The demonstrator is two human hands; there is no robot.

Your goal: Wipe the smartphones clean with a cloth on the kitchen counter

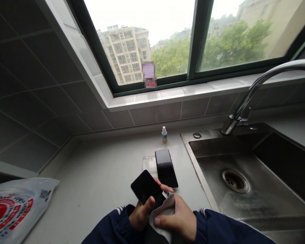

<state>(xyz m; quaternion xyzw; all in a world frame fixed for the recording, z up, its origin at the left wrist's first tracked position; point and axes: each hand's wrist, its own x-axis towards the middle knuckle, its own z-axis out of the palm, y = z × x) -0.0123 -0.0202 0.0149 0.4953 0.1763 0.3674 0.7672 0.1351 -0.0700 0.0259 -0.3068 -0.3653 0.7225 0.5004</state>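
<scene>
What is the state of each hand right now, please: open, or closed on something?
Left hand: closed, holding a black phone.
Right hand: closed, holding a cloth.

A black smartphone with glossy dark glass, held tilted in the air, its lower edge touching a soft cloth, pale grey on the side in view, dark on the other, with a zigzag edge. Just beyond them, a second black smartphone, lying flat, glass side upward.
</scene>
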